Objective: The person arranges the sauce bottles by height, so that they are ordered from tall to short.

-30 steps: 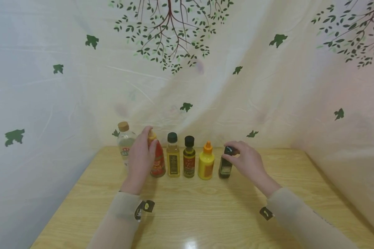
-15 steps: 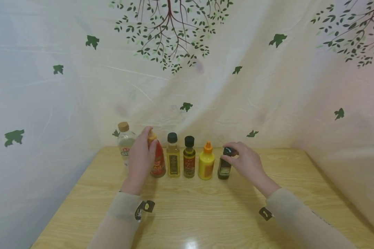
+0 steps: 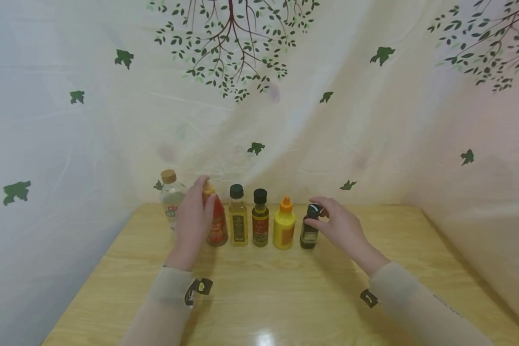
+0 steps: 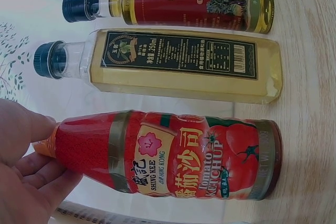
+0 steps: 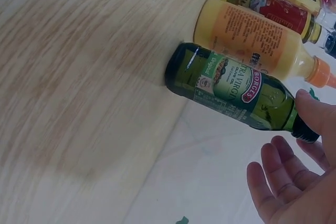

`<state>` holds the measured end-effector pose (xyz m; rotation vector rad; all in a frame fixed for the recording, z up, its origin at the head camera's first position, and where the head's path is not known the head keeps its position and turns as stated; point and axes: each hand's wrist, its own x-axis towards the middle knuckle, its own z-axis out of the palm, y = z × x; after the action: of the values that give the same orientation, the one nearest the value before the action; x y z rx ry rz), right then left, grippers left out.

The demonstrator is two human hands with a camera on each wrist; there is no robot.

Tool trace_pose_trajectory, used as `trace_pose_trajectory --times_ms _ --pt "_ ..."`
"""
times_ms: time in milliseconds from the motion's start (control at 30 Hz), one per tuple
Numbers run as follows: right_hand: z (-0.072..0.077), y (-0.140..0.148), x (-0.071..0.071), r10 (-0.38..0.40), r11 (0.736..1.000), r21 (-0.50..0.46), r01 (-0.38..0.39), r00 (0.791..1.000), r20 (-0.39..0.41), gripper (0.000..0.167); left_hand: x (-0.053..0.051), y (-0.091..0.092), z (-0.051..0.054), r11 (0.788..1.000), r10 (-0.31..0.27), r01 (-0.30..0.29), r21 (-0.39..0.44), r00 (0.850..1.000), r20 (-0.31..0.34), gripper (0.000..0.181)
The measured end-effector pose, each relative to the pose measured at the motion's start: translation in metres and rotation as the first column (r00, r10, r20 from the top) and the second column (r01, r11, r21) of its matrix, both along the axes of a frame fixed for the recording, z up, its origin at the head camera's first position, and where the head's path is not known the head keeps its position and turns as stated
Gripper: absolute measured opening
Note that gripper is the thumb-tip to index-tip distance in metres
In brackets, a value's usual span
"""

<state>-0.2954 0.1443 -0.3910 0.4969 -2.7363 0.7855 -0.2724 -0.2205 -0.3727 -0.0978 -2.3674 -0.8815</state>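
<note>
My left hand (image 3: 190, 221) holds the ketchup bottle (image 4: 184, 156) at its orange cap, thumb on one side and fingers on the other. It stands upright on the table. Farther right, my right hand (image 3: 343, 226) pinches the black cap of a small dark green olive oil bottle (image 5: 236, 90) between thumb and forefinger. In the right wrist view the remaining fingers are spread away from the glass. Beside that bottle is a yellow squeeze bottle (image 3: 284, 229) with an orange nozzle, a small gap between them.
Between the hands stand a pale oil bottle (image 4: 178, 66) and a red-labelled olive oil bottle (image 4: 194, 1). Left of the ketchup, a clear bottle with a tan cap (image 3: 168, 177) is partly hidden by my left hand. A printed curtain (image 3: 285, 144) hangs behind the wooden table (image 3: 251, 293).
The dark green bottle has shifted slightly left toward the yellow bottle, my right hand moving with it. My left hand stays at the ketchup cap. The head view has turned slightly.
</note>
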Motion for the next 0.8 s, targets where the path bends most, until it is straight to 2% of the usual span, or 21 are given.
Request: trace_pose_trajectory --times_ms 133,400,600,800 --pt "-0.003 0.001 0.005 0.002 1.0 -0.007 -0.002 1.0 0.021 0.061 0.003 -0.006 -0.003 1.0 -0.001 0.001 0.004 1.0 0.006 0.051" --pt "-0.006 0.005 0.011 0.01 1.0 -0.008 -0.01 1.0 0.004 0.065 0.005 -0.009 0.0 1.0 -0.001 0.0 0.018 0.999 0.034 0.05" --pt "-0.006 0.005 0.019 0.01 1.0 0.009 -0.01 0.999 -0.048 0.069 0.008 -0.013 0.002 0.999 0.002 -0.004 0.048 0.999 0.039 0.064" --pt "-0.002 0.006 0.025 0.01 0.999 0.049 -0.006 0.997 -0.081 0.072 0.016 -0.015 0.009 1.0 0.006 -0.005 -0.03 1.0 0.02 0.07"
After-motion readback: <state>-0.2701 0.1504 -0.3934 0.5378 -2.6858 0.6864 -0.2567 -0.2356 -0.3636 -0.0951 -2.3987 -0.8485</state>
